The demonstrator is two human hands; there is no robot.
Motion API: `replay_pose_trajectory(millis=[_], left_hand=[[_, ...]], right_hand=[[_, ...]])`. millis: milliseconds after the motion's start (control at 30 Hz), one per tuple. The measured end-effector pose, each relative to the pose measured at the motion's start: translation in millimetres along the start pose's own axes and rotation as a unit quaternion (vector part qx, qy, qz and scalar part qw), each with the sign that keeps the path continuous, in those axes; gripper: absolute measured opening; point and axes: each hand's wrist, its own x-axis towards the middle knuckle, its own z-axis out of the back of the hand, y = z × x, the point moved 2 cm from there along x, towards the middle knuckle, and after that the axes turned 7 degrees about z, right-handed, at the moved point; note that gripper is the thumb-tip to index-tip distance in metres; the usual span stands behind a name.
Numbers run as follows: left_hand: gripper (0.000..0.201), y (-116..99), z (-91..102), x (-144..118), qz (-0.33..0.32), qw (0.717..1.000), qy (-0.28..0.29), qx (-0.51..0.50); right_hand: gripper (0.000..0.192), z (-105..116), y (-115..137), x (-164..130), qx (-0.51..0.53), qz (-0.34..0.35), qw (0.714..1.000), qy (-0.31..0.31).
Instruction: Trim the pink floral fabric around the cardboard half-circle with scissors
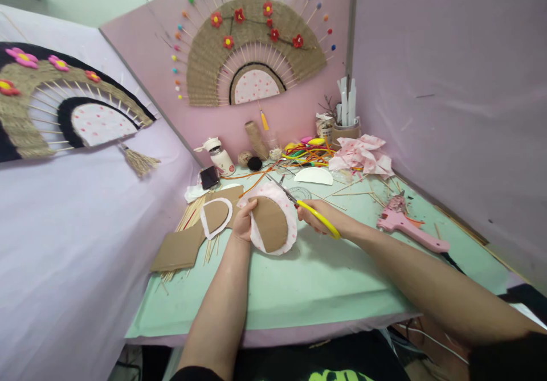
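Note:
My left hand (243,223) grips a rounded brown cardboard piece (270,221) at its left edge, thumb on top. Beneath the cardboard, white fabric with pink spots (292,224) sticks out around the curved edge. In my right hand (332,210) are scissors with yellow handles (317,214). Their blades point up and left, just above the fabric's upper right edge; whether they touch it I cannot tell. Left of my left hand lies a half-round cardboard piece with a white border (206,221). Plain cardboard sheets (177,251) rest beside it over thin sticks.
A pink glue gun (412,230) lies at the right. Crumpled spotted fabric (362,156), coloured pipe cleaners (305,152), a white half-disc (314,176), a bottle (221,158) and a phone (209,177) line the back. Decorated fans (204,68) hang on the walls.

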Motion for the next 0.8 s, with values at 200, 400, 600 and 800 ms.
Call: replay_pose_trajectory(millis=[200, 400, 600, 800], left_hand=[[0.027, 0, -0.4, -1, 0.007, 0.999, -0.044, -0.018], [0.029, -1, -4.1, -4, 0.004, 0.998, -0.052, -0.03], [0.03, -1, -6.4, -4, 0.017, 0.998, -0.056, -0.03], [0.028, 0, -2.9, -1, 0.016, 0.999, -0.034, -0.027]], right_hand=[[0.056, -1, 1, -2, 0.019, 0.028, 0.999, 0.037], [0.059, 0, 9, -3, 0.013, 0.096, 0.994, 0.055], [0.066, -1, 6, -1, -0.003, 0.082, 0.996, 0.036], [0.073, 0, 9, -2, -0.003, 0.044, 0.998, 0.034]])
